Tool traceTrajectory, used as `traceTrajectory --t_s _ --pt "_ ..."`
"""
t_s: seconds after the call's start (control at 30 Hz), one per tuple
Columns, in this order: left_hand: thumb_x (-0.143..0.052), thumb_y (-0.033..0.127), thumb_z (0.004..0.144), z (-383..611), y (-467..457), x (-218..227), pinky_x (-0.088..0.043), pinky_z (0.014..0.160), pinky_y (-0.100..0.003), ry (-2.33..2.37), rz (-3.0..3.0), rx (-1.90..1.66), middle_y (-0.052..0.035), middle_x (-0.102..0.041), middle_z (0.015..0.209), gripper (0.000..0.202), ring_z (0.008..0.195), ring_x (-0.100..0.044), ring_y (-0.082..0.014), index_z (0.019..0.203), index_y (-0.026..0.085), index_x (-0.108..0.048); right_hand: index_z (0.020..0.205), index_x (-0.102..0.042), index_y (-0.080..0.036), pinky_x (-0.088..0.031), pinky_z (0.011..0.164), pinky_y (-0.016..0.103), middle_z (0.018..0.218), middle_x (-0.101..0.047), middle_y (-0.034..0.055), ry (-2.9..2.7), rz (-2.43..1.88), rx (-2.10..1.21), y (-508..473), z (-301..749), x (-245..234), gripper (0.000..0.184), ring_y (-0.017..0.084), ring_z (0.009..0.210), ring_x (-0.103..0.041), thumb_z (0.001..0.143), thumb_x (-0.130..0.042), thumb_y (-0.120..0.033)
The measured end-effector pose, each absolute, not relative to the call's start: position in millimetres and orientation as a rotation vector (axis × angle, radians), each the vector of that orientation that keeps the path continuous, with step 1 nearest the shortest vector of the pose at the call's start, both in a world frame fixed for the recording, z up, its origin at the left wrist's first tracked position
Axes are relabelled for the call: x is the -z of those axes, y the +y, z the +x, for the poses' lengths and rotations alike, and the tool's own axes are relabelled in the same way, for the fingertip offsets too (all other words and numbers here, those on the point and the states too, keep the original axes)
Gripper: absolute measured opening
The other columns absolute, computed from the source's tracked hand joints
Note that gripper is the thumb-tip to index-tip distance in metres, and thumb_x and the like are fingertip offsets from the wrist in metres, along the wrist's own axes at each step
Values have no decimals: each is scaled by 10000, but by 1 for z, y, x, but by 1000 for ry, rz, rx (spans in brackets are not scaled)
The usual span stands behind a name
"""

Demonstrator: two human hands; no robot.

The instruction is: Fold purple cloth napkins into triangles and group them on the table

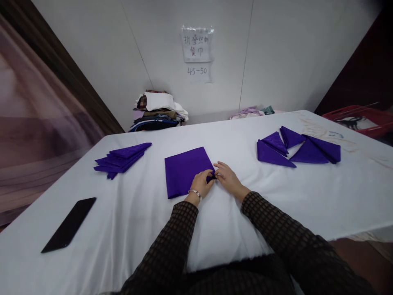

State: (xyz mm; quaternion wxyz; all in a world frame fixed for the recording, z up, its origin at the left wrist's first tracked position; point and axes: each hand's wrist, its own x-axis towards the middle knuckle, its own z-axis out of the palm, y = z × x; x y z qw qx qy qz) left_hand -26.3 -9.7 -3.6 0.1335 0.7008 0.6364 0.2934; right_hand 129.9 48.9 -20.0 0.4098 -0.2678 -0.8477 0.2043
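A purple cloth napkin [186, 167], folded to a flat square, lies in front of me on the white tablecloth. Its near right corner is pinched between the fingers of my left hand [202, 183], which wears a silver bracelet. My right hand [227, 178] grips the same corner from the right, thumb and index finger together. The corner looks slightly lifted, and the fingers partly hide it. To the left sits a fanned pile of folded purple napkins [124, 159]. On the right, several purple napkins folded into triangles [313, 149] lie in a loose ring.
A black flat slab like a phone or tablet [70, 224] rests at the left on the white-covered table [138, 229]. Behind the table stands a stack of folded clothes [159, 110]. More cloth [251, 112] and a red basket [362, 119] are at the back right. Handwritten paper signs [198, 51] hang on the wall.
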Motion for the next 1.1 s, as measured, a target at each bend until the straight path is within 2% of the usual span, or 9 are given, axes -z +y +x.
traceTrajectory --t_s 0.13,0.27,0.47,0.6,0.8,1.1 --pt "-578 137 763 -24 -8 5 -457 852 -341 1903 2032 -841 -23 -681 942 329 930 -600 -190 1083 214 -574 923 -619 -226 -370 1030 466 1193 -598 65 -2123 -700 -528 50 129 22 231 208 1249 -421 779 -504 -86" --pt "-541 129 783 -28 -8 6 -469 829 -324 1998 1977 -1009 -27 -667 921 320 899 -596 -182 1088 217 -577 1065 -597 -206 -336 1054 454 1231 -577 92 -2073 -794 -527 55 133 28 304 215 1260 -406 782 -529 -122" --pt "-523 154 800 -34 -10 4 -467 827 -337 2093 1964 -1209 -37 -657 918 319 879 -591 -187 1113 209 -559 797 -641 -202 -283 1034 532 1225 -575 101 -2109 -1113 -515 54 140 31 84 282 1266 -386 792 -557 -206" --pt "-512 158 814 -31 -10 2 -456 829 -344 2096 2057 -1195 -50 -657 918 333 884 -589 -194 1143 195 -543 792 -624 -194 -216 1029 576 1269 -537 116 -2177 -1190 -543 45 135 25 125 319 1293 -333 788 -604 -317" --pt "-515 148 811 -29 -10 2 -440 833 -344 2100 2118 -1149 -57 -660 932 346 890 -591 -200 1155 180 -534 770 -615 -186 -175 1044 562 1303 -512 111 -2216 -1248 -571 40 126 19 29 301 1311 -312 773 -587 -182" --pt "-499 129 805 -22 -14 -4 -416 864 -354 1999 2258 -933 -41 -662 910 414 920 -578 -199 1212 200 -491 669 -585 -205 -230 1034 562 1251 -560 82 -2065 -1172 -750 40 129 27 60 286 1280 -367 717 -579 -170"
